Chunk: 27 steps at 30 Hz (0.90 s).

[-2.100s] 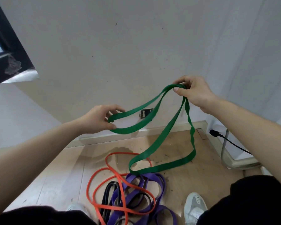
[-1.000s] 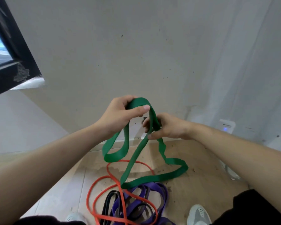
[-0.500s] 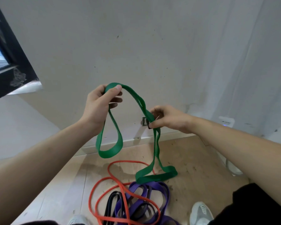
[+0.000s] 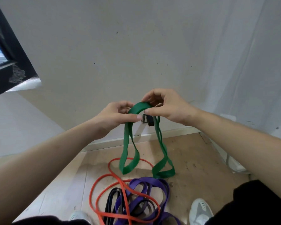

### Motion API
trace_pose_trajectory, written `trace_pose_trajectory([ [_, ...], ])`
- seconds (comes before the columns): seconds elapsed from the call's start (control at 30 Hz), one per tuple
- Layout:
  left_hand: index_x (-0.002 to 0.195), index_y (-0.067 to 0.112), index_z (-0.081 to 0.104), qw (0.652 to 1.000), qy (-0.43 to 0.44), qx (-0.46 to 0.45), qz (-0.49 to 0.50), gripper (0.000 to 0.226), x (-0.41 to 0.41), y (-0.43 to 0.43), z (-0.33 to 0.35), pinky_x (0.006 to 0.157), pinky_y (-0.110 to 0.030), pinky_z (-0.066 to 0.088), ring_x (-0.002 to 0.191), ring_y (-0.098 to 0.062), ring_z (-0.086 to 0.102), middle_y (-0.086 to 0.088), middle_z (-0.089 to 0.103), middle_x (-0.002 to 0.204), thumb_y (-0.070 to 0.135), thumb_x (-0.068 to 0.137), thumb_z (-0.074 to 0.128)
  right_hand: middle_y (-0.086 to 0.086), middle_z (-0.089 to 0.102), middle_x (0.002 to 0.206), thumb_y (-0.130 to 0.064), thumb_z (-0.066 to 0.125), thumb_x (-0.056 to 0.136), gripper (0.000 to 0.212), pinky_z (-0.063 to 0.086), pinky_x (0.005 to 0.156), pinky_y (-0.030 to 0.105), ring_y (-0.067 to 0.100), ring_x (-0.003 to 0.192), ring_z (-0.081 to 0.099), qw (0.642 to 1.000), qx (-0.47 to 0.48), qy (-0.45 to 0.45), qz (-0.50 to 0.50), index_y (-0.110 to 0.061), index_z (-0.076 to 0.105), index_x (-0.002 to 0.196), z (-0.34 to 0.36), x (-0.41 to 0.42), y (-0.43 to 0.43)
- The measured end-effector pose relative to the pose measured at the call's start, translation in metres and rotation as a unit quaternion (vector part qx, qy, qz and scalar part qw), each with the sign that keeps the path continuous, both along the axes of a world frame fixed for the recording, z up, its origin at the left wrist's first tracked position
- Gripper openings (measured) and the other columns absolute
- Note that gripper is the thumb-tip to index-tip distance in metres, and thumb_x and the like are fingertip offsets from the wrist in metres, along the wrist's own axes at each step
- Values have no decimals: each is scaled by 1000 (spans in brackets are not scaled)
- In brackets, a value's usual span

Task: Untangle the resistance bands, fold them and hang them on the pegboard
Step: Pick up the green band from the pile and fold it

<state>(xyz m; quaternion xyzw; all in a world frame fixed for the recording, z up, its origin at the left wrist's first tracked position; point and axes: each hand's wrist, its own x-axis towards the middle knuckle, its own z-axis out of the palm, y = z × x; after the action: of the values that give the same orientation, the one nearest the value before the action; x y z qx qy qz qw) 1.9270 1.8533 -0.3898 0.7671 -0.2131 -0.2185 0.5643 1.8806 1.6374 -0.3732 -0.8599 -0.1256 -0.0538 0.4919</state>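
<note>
A green resistance band (image 4: 127,146) is folded over at chest height, and two doubled loops of it hang down towards the floor. My left hand (image 4: 115,117) pinches its top fold on the left side. My right hand (image 4: 167,106) pinches the same fold on the right, close beside the left. On the wooden floor below lies a tangle of an orange band (image 4: 104,177), a purple band (image 4: 152,184) and a black band (image 4: 111,197). No pegboard is in view.
A grey wall (image 4: 136,54) stands right in front, with a small dark wall fitting (image 4: 147,120) behind the hands. A dark window frame (image 4: 10,51) is at the upper left. My white shoes (image 4: 200,210) stand beside the tangle. A white device (image 4: 235,166) sits at the right skirting.
My hands came together from far apart, and the green band went from one long loop to a doubled fold. Its hanging ends have lifted off the pile on the floor.
</note>
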Motion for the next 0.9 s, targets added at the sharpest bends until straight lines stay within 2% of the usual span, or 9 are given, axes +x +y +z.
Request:
trace_pose_trajectory([
  [0.13,109,9,69,998,-39,-19,37,54,-4,-8,-1,85,-27,53,85,-12,71,-4,76,92,31,64,88,3,70,106,-16,81,82,43,59,89,35,16,96,70,999,-36,2,6,-15,61,121,-6,1,4],
  [0.23,104,9,71,996,-66,-30,45,37,-5,-9,-3,80,-24,52,84,-12,70,-3,76,91,19,73,88,9,68,112,-10,78,83,55,59,88,37,23,97,70,998,-18,48,38,-16,53,132,-12,0,4],
  [0.33,102,10,71,994,-91,-51,44,29,-10,-12,0,81,-23,55,88,-17,73,-7,77,95,13,77,85,10,68,112,-6,78,82,54,59,88,31,18,100,69,990,-36,107,86,-16,53,129,-25,-1,6],
  [0.4,102,11,71,990,-104,-73,56,26,-11,-13,2,81,-22,56,88,-17,73,-7,76,94,11,79,84,6,69,109,-10,79,82,49,57,84,26,12,97,69,985,-55,138,84,-19,54,124,-33,1,6],
  [0.5,105,10,71,984,-110,-110,85,27,-11,-11,6,78,-19,54,83,-10,70,-1,75,90,12,80,82,3,70,108,-12,78,84,53,56,89,27,13,100,70,983,-49,164,63,-19,53,130,-41,5,2],
  [0.63,105,14,70,975,-106,-150,126,21,-5,-6,6,82,-22,56,82,-8,67,3,73,90,15,85,78,12,71,108,-14,78,84,43,57,90,33,20,97,70,987,-64,142,35,-15,59,122,-40,10,-5],
  [0.73,105,16,69,979,-88,-137,120,21,2,1,3,85,-26,55,81,-8,67,7,73,86,21,85,75,11,73,103,-11,76,86,40,60,84,34,23,93,73,992,-36,120,21,-14,58,122,-27,9,-12],
  [0.83,108,12,69,986,-78,-102,102,35,6,6,-2,87,-27,56,80,-9,68,6,73,85,26,78,79,12,72,106,-8,74,87,48,62,84,42,26,93,74,996,6,87,10,-14,54,130,-11,7,-16],
  [0.9,110,11,69,990,-73,-82,90,47,5,7,-5,92,-32,57,86,-17,72,-1,74,91,31,70,81,13,70,108,-8,73,89,57,62,84,41,27,93,73,999,16,48,9,-20,50,139,-1,4,-15],
])
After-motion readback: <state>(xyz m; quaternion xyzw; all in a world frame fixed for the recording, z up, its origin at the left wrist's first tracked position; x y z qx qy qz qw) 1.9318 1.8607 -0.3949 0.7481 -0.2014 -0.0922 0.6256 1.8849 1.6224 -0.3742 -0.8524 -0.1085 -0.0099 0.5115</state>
